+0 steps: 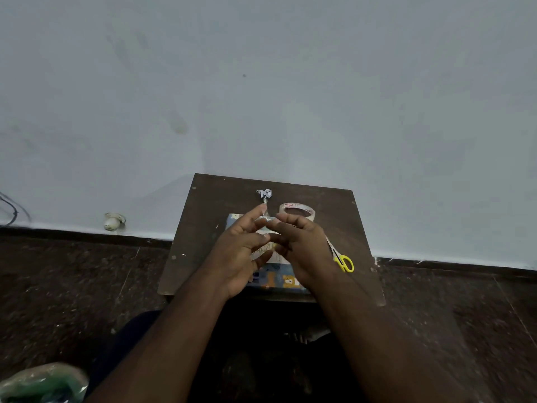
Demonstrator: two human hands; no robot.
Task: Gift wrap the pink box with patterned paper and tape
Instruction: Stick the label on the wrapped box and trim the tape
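On a small dark wooden table (203, 228) lies the parcel, covered in blue patterned paper (279, 279) with bear figures; no pink of the box shows. Both hands hover over it and hide most of it. My left hand (241, 251) and my right hand (302, 245) meet fingertip to fingertip and pinch a short shiny strip of tape (266, 219) between them. A pale patch (268, 237), the paper's white side or tape, shows between the palms. The tape roll (297, 212) lies just behind my right hand.
Yellow-handled scissors (344, 263) lie to the right of the parcel, partly under my right wrist. A small crumpled paper scrap (265, 194) sits near the table's far edge. The wall stands right behind the table. A plastic bag (40, 382) lies on the floor at bottom left.
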